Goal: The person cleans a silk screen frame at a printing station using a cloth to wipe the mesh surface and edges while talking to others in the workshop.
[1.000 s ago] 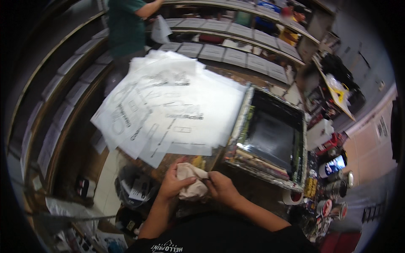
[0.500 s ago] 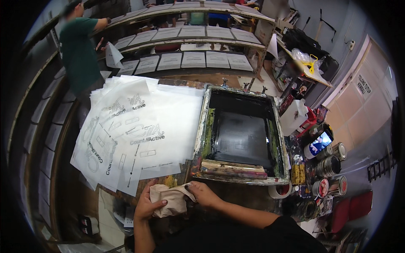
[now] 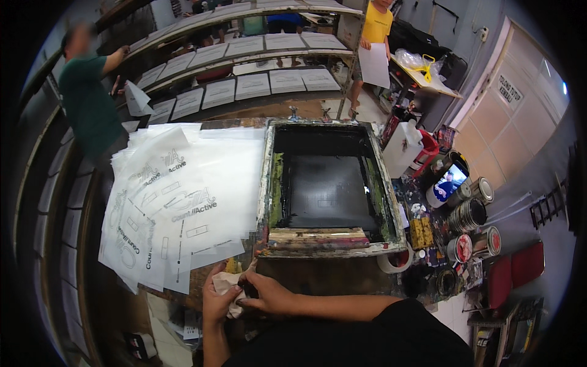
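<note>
Close to my body, at the table's front edge, a crumpled pale cloth (image 3: 227, 281) is bunched between my hands. My left hand (image 3: 217, 300) is closed round its left side, thumb on top. From the right, my right hand (image 3: 264, 295) grips the cloth, fingers bent over it. Beyond it lies a screen-printing frame (image 3: 262, 202) with a dark inked mesh and paint-stained wooden edges. A wooden squeegee (image 3: 318, 237) rests along the frame's near side. Left of the frame spreads a pile of printed translucent sheets (image 3: 183, 208), some reaching the table's near edge.
Several ink cans (image 3: 468, 215) crowd the table's right side near a phone (image 3: 449, 183) and a roll of tape (image 3: 395, 262). Drying racks (image 3: 244, 52) with sheets stand beyond. A person in green (image 3: 88, 98) is at far left; another in yellow (image 3: 375, 27) holds a sheet.
The cloth has been gathered into a smaller bundle, and my right hand has come nearer my left. My view has turned right. A person in yellow with a sheet has come into view.
</note>
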`<action>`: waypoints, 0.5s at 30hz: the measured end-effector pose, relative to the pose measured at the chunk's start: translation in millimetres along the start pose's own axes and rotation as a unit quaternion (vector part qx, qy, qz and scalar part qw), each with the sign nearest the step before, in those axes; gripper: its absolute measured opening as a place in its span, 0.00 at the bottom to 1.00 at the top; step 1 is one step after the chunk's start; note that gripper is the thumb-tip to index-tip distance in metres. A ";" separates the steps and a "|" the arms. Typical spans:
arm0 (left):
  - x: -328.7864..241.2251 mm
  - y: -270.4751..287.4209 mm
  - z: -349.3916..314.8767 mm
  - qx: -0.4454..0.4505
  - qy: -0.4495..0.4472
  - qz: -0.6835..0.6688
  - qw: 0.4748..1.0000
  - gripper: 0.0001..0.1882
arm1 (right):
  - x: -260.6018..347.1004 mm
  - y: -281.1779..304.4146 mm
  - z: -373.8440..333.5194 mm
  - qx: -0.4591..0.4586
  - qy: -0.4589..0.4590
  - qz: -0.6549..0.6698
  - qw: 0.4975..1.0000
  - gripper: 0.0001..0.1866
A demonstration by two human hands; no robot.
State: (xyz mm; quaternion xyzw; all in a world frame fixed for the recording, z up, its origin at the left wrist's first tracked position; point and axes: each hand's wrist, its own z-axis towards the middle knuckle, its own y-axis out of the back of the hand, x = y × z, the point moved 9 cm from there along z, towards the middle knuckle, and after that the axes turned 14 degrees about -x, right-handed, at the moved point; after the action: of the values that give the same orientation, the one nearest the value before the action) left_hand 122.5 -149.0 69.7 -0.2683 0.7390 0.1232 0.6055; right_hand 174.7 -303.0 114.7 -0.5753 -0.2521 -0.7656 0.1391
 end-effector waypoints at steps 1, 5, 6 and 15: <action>0.6 -0.5 -0.7 -0.003 -0.003 0.005 1.000 0.44 | -4.2 0.1 0.1 0.000 -0.032 0.024 0.999 0.28; 2.5 -0.2 -8.3 -0.026 0.035 -0.044 0.998 0.42 | -7.5 -1.2 -4.5 -0.021 -0.048 0.071 0.996 0.23; 0.6 -0.6 -9.1 -0.017 0.036 -0.033 0.999 0.41 | -7.2 -3.3 -5.4 -0.015 -0.042 0.072 0.996 0.20; -8.5 3.6 -9.1 0.075 0.051 -0.030 0.995 0.49 | 8.6 15.6 -4.3 -0.040 0.061 -0.061 0.995 0.07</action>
State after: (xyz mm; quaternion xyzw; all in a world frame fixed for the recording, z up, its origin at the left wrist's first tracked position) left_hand 114.1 -148.6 79.5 -0.2498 0.7679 0.0351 0.5889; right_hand 176.5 -317.7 125.5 -0.5158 -0.2465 -0.8161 0.0840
